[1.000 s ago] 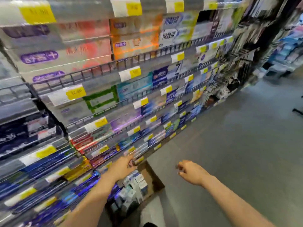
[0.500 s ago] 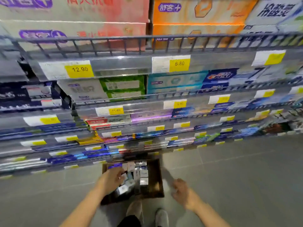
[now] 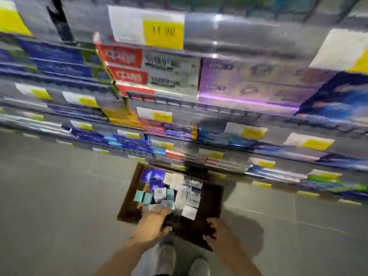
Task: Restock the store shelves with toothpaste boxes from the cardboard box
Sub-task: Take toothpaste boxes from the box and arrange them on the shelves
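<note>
Nearest the camera, your shoes were planted right behind the cardboard box on the floor, which makes sense since you were bent over it to grab stock. Your left hand was down inside the near end of the box, fingers reaching onto the toothpaste boxes packed upright in there. With all the blur I honestly can't tell if you had one pinched or were just touching the tops. Your right hand sat at the box's near right edge, probably steadying it, but whether it actually gripped the cardboard I can't tell either.

Beyond the box, the shelves were stacked with red, purple and blue cartons behind yellow price tags.

Compared with half a second before, your head had dropped lower and closer, so the box looked bigger, and both hands had moved in toward it, the right one off the floor side and onto the edge.
</note>
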